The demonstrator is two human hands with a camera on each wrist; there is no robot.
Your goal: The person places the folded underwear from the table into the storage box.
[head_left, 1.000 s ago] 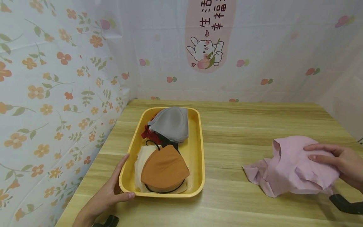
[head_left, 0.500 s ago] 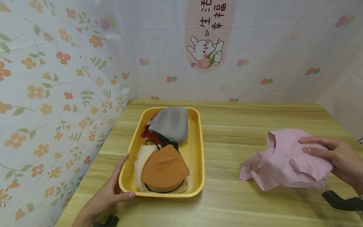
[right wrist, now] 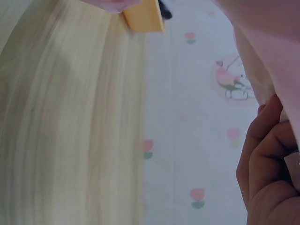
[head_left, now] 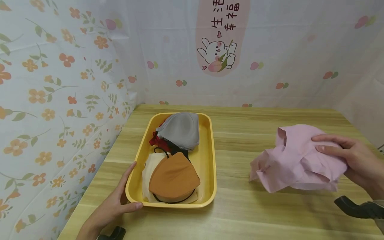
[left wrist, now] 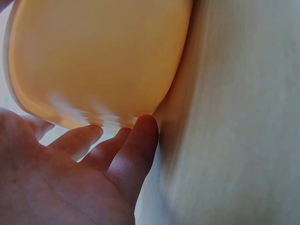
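Observation:
My right hand (head_left: pixel 354 156) grips a crumpled pink cloth piece (head_left: pixel 303 160) with a rounded, hat-like top, thumb and fingers bunching its right side. The cloth is held above the table, with a loose flap hanging at its left. In the right wrist view, curled fingers (right wrist: pixel 269 140) press into the pink fabric. My left hand (head_left: pixel 112 203) rests on the near left corner of a yellow tray (head_left: pixel 213 160), thumb along the front rim and fingers along the side. Its fingertips (left wrist: pixel 145 126) touch the tray's outer wall in the left wrist view.
Inside the tray lie a folded grey cloth piece (head_left: pixel 181 131) over red fabric (head_left: pixel 160 143), and an orange cloth piece (head_left: pixel 174 178) with black cord over a cream one (head_left: pixel 148 170). A wooden table (head_left: pixel 240 213) is bordered by a patterned white curtain (head_left: pixel 168 56).
My right hand has lifted the pink cloth and carried it leftward and away from me, its flap rising too. The left hand and tray stay in place.

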